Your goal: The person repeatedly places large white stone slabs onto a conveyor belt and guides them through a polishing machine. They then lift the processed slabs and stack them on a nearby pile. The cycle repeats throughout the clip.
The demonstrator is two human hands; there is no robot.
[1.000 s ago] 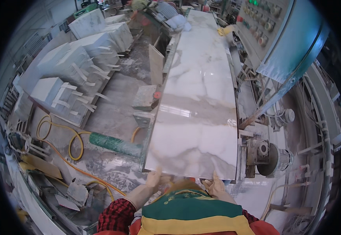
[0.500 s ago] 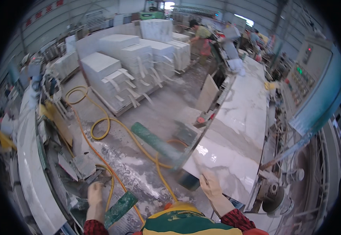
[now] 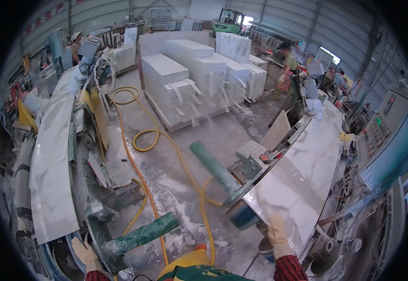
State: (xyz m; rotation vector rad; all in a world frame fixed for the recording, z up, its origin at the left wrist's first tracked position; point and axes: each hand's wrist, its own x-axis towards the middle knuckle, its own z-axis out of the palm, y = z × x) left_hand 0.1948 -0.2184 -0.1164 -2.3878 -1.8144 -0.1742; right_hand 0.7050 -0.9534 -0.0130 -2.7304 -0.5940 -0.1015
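Note:
On my right, a long white stone slab [image 3: 302, 175] with grey veins lies along a machine bed. My right hand [image 3: 277, 232], in a pale glove, rests at the slab's near end with fingers stretched onto it, slightly blurred. A second white slab [image 3: 54, 187] runs along the left machine. Close to its near end is my left hand [image 3: 85, 254], palm showing and fingers apart, holding nothing. Beside that hand are a dark wheel [image 3: 63, 257] and a green roller [image 3: 143, 234] dusted white.
Stacked white stone blocks [image 3: 166, 70] with straps stand ahead. A yellow hose [image 3: 183, 157] and an orange hose [image 3: 136, 168] cross the wet floor. Another green roller [image 3: 213, 166] juts from the right machine. A control box [image 3: 386, 122] stands right; a co-worker [image 3: 288, 65] is farther off.
The view has turned left, bringing more of the left slab into sight. My left hand has moved left towards that slab's near end and spread its fingers. My right hand stays at the right slab.

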